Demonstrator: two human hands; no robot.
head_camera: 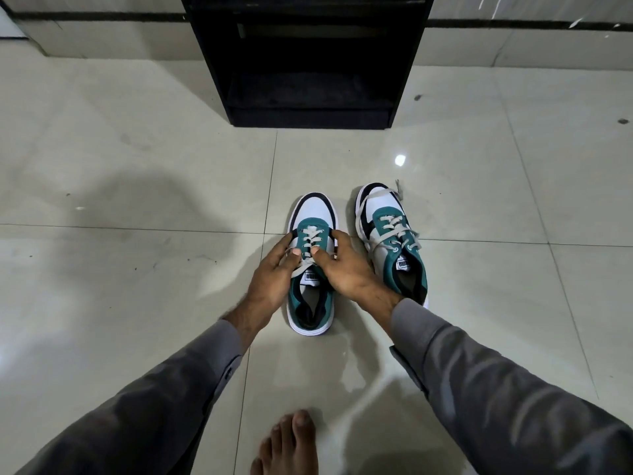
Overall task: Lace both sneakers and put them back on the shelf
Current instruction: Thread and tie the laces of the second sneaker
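Two teal, white and navy sneakers stand side by side on the tiled floor, toes pointing away from me. The left sneaker [313,214] has its grey lace [310,232] threaded through several eyelets. My left hand [274,275] and my right hand [346,269] clasp this shoe from either side, thumbs pressing on the lace near the tongue. The right sneaker [390,231] stands untouched, its loose lace [394,193] trailing over the toe and onto the floor. A black shelf [308,56] rises just beyond the shoes, its lower compartments dark.
My bare foot [287,443] rests on the floor at the bottom edge. Grey sleeves cover both forearms. Glossy tiles [137,166] spread to left and right of the shoes. A wall base with a dark stripe runs behind the shelf.
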